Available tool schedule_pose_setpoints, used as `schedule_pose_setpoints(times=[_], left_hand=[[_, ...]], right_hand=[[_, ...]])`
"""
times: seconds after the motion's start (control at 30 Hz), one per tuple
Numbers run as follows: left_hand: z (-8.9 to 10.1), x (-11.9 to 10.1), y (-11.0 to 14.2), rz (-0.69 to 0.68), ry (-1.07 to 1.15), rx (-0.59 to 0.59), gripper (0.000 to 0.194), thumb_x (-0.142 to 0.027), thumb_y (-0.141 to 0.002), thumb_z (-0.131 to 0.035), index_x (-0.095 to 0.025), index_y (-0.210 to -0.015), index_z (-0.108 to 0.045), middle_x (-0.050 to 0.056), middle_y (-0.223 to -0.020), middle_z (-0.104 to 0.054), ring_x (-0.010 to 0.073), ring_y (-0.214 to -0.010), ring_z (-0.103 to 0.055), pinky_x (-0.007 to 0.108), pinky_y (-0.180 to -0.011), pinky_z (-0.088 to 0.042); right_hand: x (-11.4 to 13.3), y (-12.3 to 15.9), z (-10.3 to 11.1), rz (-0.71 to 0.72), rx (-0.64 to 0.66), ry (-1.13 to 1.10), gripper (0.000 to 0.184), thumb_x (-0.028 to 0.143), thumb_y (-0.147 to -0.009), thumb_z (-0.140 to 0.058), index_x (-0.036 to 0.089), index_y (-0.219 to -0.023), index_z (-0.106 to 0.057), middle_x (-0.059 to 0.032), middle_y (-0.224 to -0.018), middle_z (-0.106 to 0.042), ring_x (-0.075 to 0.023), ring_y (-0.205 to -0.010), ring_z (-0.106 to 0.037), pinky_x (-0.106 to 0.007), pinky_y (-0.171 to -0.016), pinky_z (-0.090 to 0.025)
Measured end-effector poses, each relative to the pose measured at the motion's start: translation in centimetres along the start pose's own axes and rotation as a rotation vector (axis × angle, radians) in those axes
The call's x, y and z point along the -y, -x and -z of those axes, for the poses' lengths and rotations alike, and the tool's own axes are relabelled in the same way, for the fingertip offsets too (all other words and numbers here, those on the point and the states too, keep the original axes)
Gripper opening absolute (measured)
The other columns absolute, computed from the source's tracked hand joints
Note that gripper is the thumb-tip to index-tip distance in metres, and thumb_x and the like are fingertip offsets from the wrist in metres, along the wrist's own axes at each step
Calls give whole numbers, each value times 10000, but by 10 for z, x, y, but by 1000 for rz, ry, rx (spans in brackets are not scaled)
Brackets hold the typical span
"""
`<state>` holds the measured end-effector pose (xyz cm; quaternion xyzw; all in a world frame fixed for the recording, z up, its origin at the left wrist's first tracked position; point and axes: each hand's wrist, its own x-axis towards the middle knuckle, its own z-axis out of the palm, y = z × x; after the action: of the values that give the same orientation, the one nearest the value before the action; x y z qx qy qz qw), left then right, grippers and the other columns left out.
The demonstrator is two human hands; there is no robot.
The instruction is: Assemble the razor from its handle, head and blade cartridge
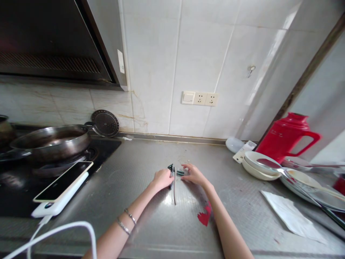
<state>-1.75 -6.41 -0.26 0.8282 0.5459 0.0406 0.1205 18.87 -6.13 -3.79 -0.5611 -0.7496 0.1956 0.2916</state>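
Note:
My left hand [162, 179] is closed, fingers pinched on a slim dark object [170, 167] whose ends stick out above and below the fingers; its kind is too small to make out. Just right of it, a thin grey-brown strip [175, 190] lies on the metal counter, pointing toward me. My right hand [196, 175] rests low over the counter with thumb and fingers apart. A short dark green piece [180, 173] lies between the two hands, near the right fingertips; whether they touch it is unclear. A jagged red scrap [204, 216] lies beside my right forearm.
Left, a phone on a white power bank [72, 189] with a cable overlaps the hob [107, 145], where a steel pan [54, 142] stands. Right are stacked bowls [261, 174], a red thermos jug [283, 136], plates with utensils and a white tissue [292, 216]. Sockets [199, 98] sit on the wall.

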Motion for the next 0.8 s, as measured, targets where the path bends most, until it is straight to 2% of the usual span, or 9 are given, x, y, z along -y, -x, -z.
schedule_pose_setpoints(times=[0.33, 0.57, 0.63, 0.8], left_hand=[[-1, 1, -1, -1, 1, -10, 287, -346, -809, -439, -169, -832, -664, 115, -863, -693, 230, -856, -645, 279, -701, -452], [-5, 0, -2, 7, 16, -6, 289, -317, -809, -438, -148, -866, -665, 136, -871, -688, 236, -841, -650, 272, -672, -454], [-7, 0, -3, 18, 19, -8, 282, -308, -806, -445, -142, -868, -665, 137, -860, -687, 233, -835, -652, 262, -658, -450], [-8, -1, -6, 58, 55, -67, 284, -304, -812, -439, -142, -837, -670, 129, -842, -688, 213, -802, -648, 252, -644, -429]], right_hand=[[8, 2, 6, -33, 10, -14, 612, 206, -611, -692, 166, -1206, -553, -74, -1054, -621, -162, -801, -547, -299, -784, -425], [11, 4, 6, -34, -7, -33, 577, 235, -625, -681, 152, -1185, -570, -85, -1038, -640, -168, -803, -563, -285, -763, -434], [10, 3, 6, -36, -57, -34, 517, 262, -654, -652, 151, -1156, -593, -84, -1014, -652, -164, -773, -568, -286, -750, -440], [7, -1, 7, -35, -290, -94, 301, 277, -735, -534, 144, -964, -678, -80, -886, -690, -162, -718, -585, -297, -738, -455]])
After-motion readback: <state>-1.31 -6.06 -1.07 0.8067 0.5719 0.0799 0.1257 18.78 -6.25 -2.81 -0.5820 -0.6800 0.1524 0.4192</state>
